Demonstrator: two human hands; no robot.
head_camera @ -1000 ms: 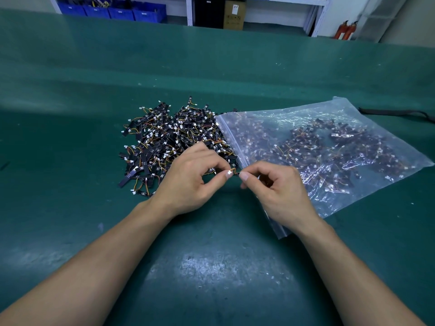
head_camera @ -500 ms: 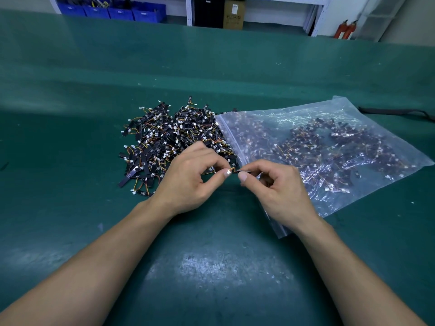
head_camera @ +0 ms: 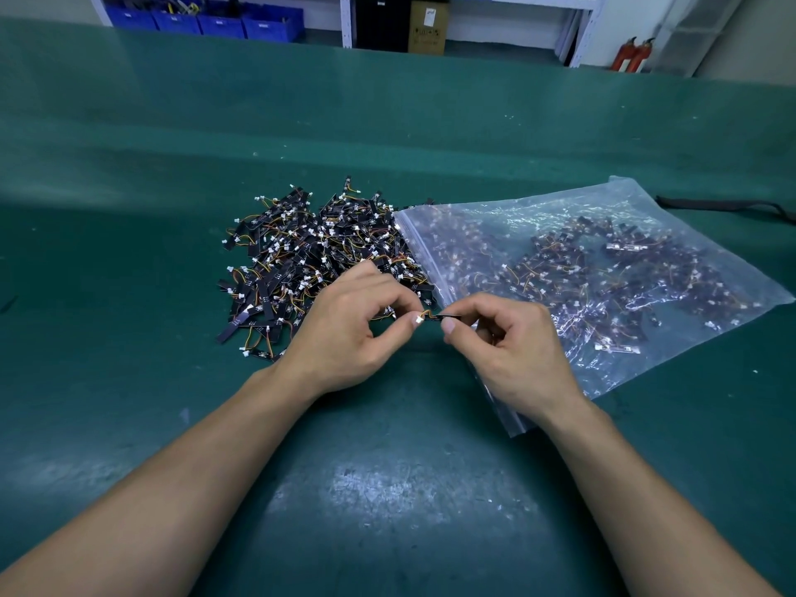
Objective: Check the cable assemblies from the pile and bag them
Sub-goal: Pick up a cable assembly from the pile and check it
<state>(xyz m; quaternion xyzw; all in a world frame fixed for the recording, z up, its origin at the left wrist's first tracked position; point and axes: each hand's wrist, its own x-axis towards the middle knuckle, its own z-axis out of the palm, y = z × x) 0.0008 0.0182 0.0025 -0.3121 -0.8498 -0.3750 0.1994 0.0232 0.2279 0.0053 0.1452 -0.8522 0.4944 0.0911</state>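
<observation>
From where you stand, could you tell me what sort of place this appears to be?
Most likely an electronics assembly or packing workshop. A long green work mat holds a pile of small cable assemblies beside a clear bag of the same parts, with blue parts bins on shelving behind.

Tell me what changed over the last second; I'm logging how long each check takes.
The left hand and right hand drew slightly apart, exposing more of the small black cable assembly with orange wire pinched between them. Both kept their hold. The loose pile of black assemblies and clear plastic zip bag stayed put.
</observation>
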